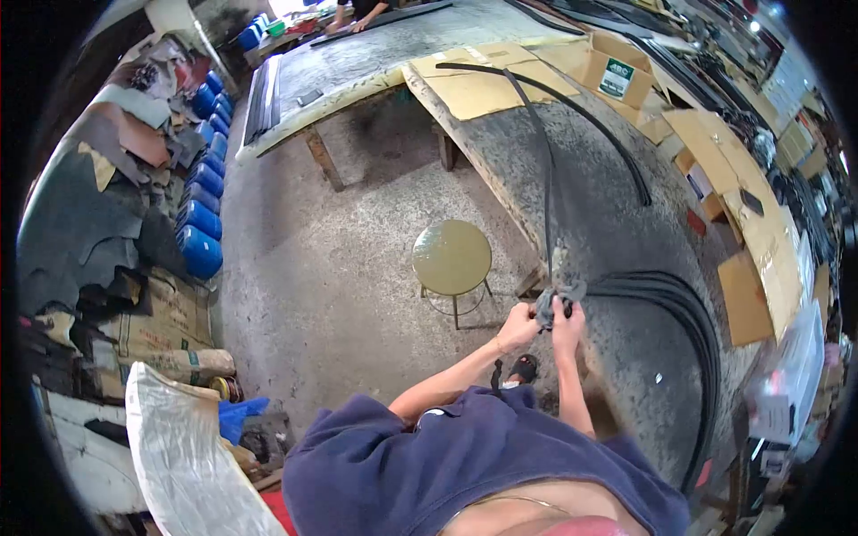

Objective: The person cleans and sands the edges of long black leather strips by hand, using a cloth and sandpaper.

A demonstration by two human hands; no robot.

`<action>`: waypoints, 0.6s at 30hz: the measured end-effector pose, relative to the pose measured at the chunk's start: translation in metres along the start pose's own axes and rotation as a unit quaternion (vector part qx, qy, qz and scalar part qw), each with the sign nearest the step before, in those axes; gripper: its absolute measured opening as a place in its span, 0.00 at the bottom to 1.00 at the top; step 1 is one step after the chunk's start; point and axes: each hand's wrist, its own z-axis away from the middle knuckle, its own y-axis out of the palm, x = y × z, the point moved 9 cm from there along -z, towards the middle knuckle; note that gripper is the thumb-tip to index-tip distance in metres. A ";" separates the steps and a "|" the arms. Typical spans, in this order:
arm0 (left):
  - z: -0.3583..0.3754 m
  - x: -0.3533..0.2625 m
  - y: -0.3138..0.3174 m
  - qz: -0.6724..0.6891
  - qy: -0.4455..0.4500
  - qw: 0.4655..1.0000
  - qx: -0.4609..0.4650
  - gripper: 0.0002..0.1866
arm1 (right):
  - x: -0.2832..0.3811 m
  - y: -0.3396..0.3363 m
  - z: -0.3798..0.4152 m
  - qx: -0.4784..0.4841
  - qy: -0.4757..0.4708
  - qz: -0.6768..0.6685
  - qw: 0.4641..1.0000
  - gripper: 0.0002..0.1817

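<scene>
Both hands are close together at the near left edge of the worktable (617,214). My left hand (518,327) and my right hand (568,327) are closed around a crumpled grey cloth (547,313). A long thin black strip (547,188) runs from the cloth up along the table onto a flat cardboard sheet (478,94). Right of the hands, a bundle of several black strips (702,339) curves over the tabletop. Another curved black strip (608,134) lies farther up. Fingertips are partly hidden in the cloth.
A round stool (451,257) stands on the floor left of the table. Blue containers (199,250) line the left side beside stacked dark sheets (80,214). An open cardboard box (617,71) sits at the upper right. A co-worker's hands (359,25) are at the far table.
</scene>
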 end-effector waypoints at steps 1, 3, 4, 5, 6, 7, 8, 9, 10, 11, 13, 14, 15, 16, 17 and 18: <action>0.006 -0.003 -0.015 -0.074 0.037 0.995 -0.063 0.11 | -0.001 0.005 0.010 -0.010 -0.065 0.100 0.993 0.16; 0.027 -0.004 -0.029 -0.163 0.076 0.979 -0.099 0.11 | -0.019 0.017 0.033 -0.018 -0.096 0.149 0.984 0.19; 0.029 -0.007 -0.031 -0.179 0.086 0.977 -0.077 0.11 | -0.028 0.020 0.035 -0.020 -0.074 0.095 0.993 0.19; 0.033 -0.005 -0.033 -0.194 0.119 0.971 -0.068 0.12 | -0.010 0.042 0.056 0.054 0.169 -0.134 0.975 0.18; 0.038 -0.003 -0.034 -0.209 0.151 0.964 -0.062 0.14 | -0.023 0.058 0.066 0.139 0.241 -0.148 0.949 0.17; 0.047 -0.008 -0.038 -0.275 0.133 0.949 -0.074 0.14 | -0.037 0.063 0.072 0.123 0.256 -0.152 0.947 0.18; 0.056 -0.020 -0.039 -0.315 0.090 0.944 -0.040 0.14 | -0.043 0.069 0.080 0.108 0.270 -0.157 0.944 0.19; 0.061 -0.014 -0.043 -0.349 0.089 0.932 -0.051 0.14 | -0.048 0.076 0.087 0.097 0.303 -0.209 0.925 0.18; 0.062 -0.009 -0.047 -0.382 0.091 0.917 -0.064 0.14 | -0.048 0.081 0.089 0.097 0.304 -0.212 0.924 0.18; 0.066 -0.015 -0.050 -0.385 0.089 0.916 -0.066 0.14 | -0.048 0.090 0.093 0.106 0.327 -0.232 0.910 0.17; 0.076 -0.023 -0.060 -0.409 0.066 0.907 -0.077 0.12 | -0.062 0.103 0.091 0.129 0.365 -0.253 0.887 0.18; 0.078 -0.024 -0.063 -0.413 0.058 0.905 -0.080 0.12 | -0.021 0.111 0.097 0.126 0.384 -0.293 0.866 0.22; 0.076 -0.024 -0.072 -0.350 0.041 0.930 -0.101 0.12 | -0.011 0.117 0.090 0.159 0.350 -0.387 0.838 0.23; 0.076 -0.023 -0.080 -0.285 0.023 0.950 -0.125 0.11 | -0.002 0.121 0.087 0.188 0.314 -0.477 0.799 0.25; 0.078 -0.030 -0.087 -0.282 0.026 0.947 -0.148 0.11 | 0.010 0.121 0.093 0.152 0.346 -0.525 0.763 0.24; 0.077 -0.038 -0.093 -0.280 0.033 0.944 -0.171 0.12 | 0.021 0.122 0.096 0.116 0.373 -0.569 0.724 0.24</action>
